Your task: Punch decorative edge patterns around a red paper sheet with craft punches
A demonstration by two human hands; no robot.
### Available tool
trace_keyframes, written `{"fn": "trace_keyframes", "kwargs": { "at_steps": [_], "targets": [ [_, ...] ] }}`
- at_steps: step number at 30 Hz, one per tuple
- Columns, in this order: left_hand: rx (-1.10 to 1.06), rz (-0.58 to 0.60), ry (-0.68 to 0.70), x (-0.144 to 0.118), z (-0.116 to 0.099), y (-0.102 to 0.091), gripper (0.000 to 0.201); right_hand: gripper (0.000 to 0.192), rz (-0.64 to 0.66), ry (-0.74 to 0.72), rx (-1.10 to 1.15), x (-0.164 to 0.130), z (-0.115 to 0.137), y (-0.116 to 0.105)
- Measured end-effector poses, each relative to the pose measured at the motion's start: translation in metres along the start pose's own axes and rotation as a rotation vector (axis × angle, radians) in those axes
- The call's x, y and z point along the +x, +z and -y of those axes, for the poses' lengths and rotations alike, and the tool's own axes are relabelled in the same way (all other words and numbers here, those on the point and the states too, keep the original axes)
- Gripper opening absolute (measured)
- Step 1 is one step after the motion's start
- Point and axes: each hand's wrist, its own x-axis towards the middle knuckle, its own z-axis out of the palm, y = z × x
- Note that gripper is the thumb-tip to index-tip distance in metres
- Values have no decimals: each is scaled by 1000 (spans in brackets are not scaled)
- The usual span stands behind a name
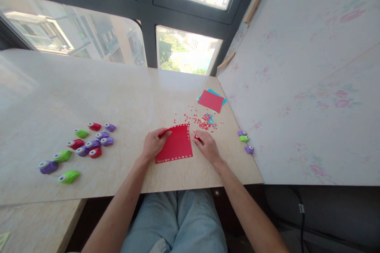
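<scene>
Left hand: your left hand (pixel 153 143) pinches the left edge of the red sheet (pixel 175 144), which lies flat on the table (pixel 89 99)
Right hand: your right hand (pixel 208 146) grips a small red punch (pixel 196 137) at the sheet's right edge
Beyond: red confetti (pixel 204 122) lies scattered

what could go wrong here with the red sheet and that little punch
The red sheet is held only at its top left corner by the left hand, so it might shift while the right hand works the small red punch at its right edge, leaving uneven holes. The loose punched bits close by could scatter if brushed.
</scene>
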Motion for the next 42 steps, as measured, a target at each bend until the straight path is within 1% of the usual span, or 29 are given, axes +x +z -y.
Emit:
{"fn": "trace_keyframes", "kwargs": {
  "at_steps": [3,7,12,15,18,25,28,42],
  "targets": [
    [-14,9,-4,1,1,1,40,36,-24,5,46,4,1,8],
    [-13,-2,-2,1,2,1,39,36,-40,1,89,5,-3,11],
    [26,-26,-3,0,-1,0,37,41,-48,51,26,4,-7,10],
    [18,-30,-14,0,-1,0,37,34,-67,99,-25,2,-7,9],
    [18,-37,-13,-1,-1,0,36,25,-49,121,5,2,-7,7],
    [79,-31,-12,-2,-3,2,33,21,13,51,127,3,-1,3],
    [79,-32,-20,-2,-4,2,32,19,31,66,130,4,1,4],
    [42,-46,-19,-2,-3,2,30,28,-44,69,151,8,-3,5]
  ]
}}
